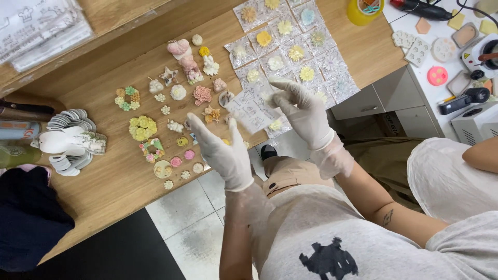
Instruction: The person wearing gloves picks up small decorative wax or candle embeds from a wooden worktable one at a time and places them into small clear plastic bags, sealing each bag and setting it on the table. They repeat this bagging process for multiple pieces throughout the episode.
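Both my hands wear thin white gloves and are raised over the edge of a wooden table [104, 181]. My left hand [220, 150] and my right hand [301, 111] together pinch a small clear plastic bag [249, 111] with a pale piece inside. Behind the bag lie rows of similar clear bags [290, 46], each holding a small flower-shaped piece in yellow, white or blue. Loose small moulded flowers and figures [171, 103] in pink, yellow, green and white are spread on the wood to the left.
A stack of white pieces [70, 140] sits at the table's left. A yellow tape roll [363, 10] stands at the back. On a white desk [446, 72] at right are moulds and small tools. Another person's arm [482, 153] shows at right. Below is tiled floor [192, 218].
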